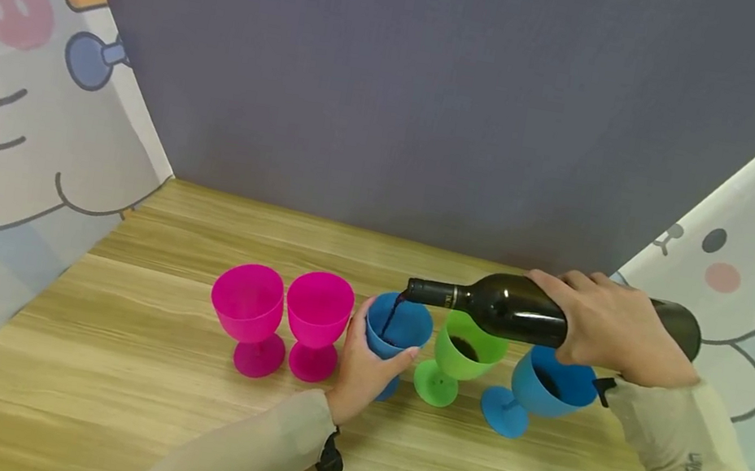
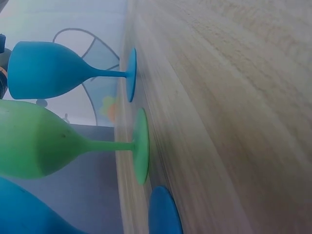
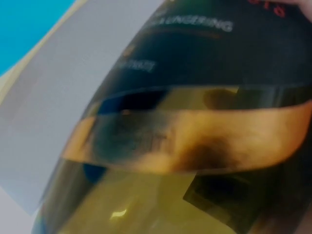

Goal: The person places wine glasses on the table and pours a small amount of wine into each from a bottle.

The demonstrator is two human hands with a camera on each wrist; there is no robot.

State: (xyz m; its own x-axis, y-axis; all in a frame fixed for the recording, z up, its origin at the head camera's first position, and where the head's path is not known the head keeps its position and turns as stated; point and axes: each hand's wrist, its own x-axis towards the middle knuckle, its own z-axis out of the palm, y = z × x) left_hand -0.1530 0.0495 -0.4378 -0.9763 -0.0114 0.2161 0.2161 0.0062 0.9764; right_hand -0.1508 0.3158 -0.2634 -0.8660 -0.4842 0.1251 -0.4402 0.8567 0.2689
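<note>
My right hand [image 1: 612, 322] grips a dark wine bottle [image 1: 514, 307] round its body and holds it nearly level, neck to the left. Dark red liquid runs from its mouth into a blue goblet [image 1: 401, 318]. Around that goblet's bowl curl the thumb and fingers of my left hand [image 1: 368, 362]; its foot shows just below. In the right wrist view the bottle's label [image 3: 195, 136] fills most of the picture. A green goblet [image 1: 465, 356] stands right of the held one, with dark liquid inside. Farther right, a second blue goblet [image 1: 549, 390] also holds dark liquid.
Two pink goblets [image 1: 248, 302] stand side by side to the left of my left hand. Everything rests on a wood-grain table [image 1: 106, 357]. A grey wall [image 1: 371, 86] rises behind it, with cartoon-printed panels [image 1: 31, 131] on both sides.
</note>
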